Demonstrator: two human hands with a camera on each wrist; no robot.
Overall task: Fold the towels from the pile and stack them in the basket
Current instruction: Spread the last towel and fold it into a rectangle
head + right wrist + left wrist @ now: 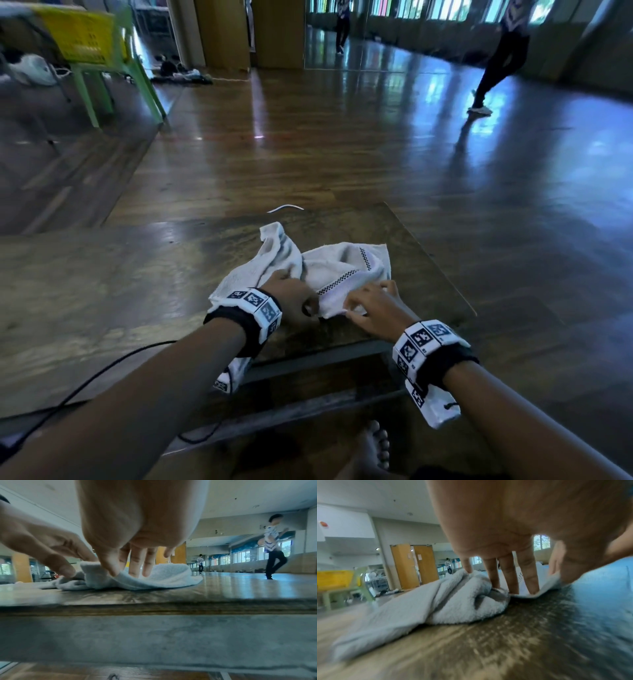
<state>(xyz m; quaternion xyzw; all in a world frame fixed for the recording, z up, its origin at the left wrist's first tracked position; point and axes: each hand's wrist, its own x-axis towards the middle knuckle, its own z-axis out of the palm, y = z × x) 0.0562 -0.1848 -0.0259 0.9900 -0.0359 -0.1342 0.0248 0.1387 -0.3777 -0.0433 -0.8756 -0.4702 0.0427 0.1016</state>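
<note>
Two grips on one crumpled white towel (342, 270): left hand (291, 301) pinching its near edge with fingers (529, 574) pressed down, right hand (373, 313) nipping that same edge between thumb and fingers (135, 562). Lying mid-counter (428, 274), rumpled, checkered trim showing.

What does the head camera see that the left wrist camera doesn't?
Only the head camera shows both arms with their wrist bands, the towel's checkered stripe, a bare foot and the right hand. Only the left wrist camera shows the orange doors and the ceiling. Both show the white towel, the left hand on it, the wooden table and the green chair.
</note>
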